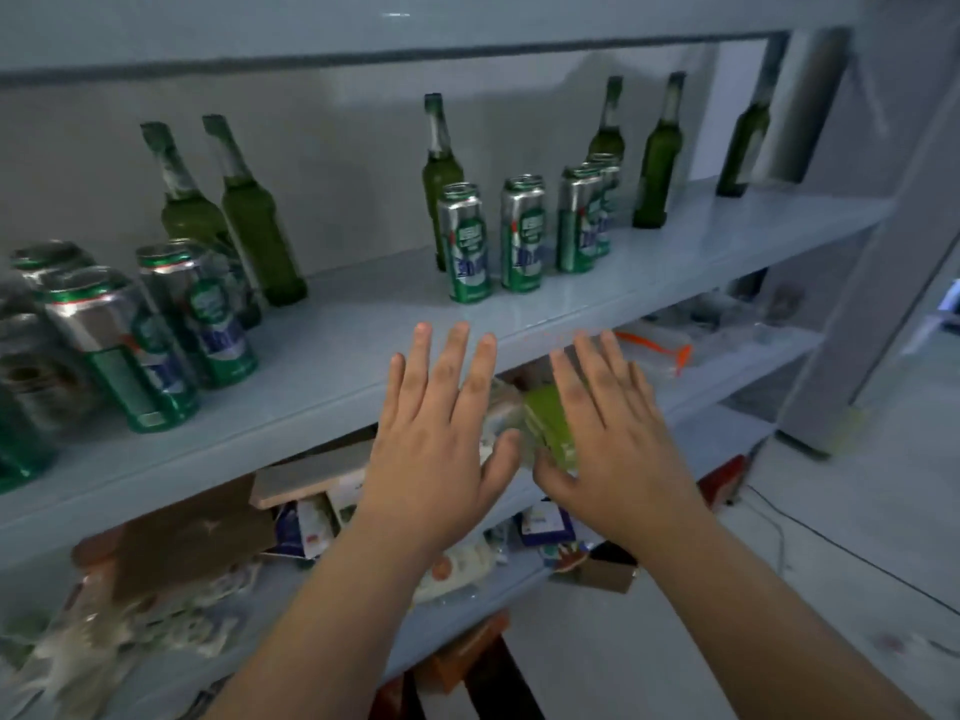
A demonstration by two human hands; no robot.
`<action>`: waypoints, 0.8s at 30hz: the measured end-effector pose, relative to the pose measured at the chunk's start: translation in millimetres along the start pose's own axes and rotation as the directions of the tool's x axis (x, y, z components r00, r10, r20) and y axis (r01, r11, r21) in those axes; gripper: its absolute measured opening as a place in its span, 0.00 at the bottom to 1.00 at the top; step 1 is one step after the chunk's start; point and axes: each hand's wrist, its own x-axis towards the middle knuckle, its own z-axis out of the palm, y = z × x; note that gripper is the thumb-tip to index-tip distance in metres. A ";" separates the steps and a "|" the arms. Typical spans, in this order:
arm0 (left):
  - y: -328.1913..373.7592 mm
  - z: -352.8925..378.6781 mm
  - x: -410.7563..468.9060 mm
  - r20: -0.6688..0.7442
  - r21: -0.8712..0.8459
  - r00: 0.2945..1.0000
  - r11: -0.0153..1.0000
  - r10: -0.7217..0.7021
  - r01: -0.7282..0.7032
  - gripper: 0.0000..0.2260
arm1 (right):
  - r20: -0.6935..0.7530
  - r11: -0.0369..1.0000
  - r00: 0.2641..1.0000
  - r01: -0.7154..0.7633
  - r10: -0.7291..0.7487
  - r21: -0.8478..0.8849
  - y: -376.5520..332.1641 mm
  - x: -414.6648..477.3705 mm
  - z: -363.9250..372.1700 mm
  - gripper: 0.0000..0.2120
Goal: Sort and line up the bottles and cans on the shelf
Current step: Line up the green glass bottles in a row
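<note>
Green glass bottles and green-and-silver cans stand on a pale blue shelf [363, 324]. Two bottles [249, 220] stand at the back left behind a cluster of cans [150, 350]. A single bottle [440, 163] rises behind a row of cans [522, 236] in the middle. More bottles [657, 153] stand to the right. My left hand [436, 433] and my right hand [608, 428] hover side by side in front of the shelf's front edge. Both are flat with fingers spread and hold nothing.
A lower shelf [691, 397] holds clutter: cardboard boxes [192, 537], packets, a green package [545, 423] behind my hands and an orange-framed item [660, 350]. A grey upright post [872, 304] stands at the right. A cable [831, 543] runs over the floor.
</note>
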 end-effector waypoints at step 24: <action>131.5 181.1 302.0 0.027 -0.306 0.976 0.931 0.215 -0.197 0.34 | 0.070 0.931 0.950 -0.283 0.306 -0.231 306.4 121.4 40.9 0.39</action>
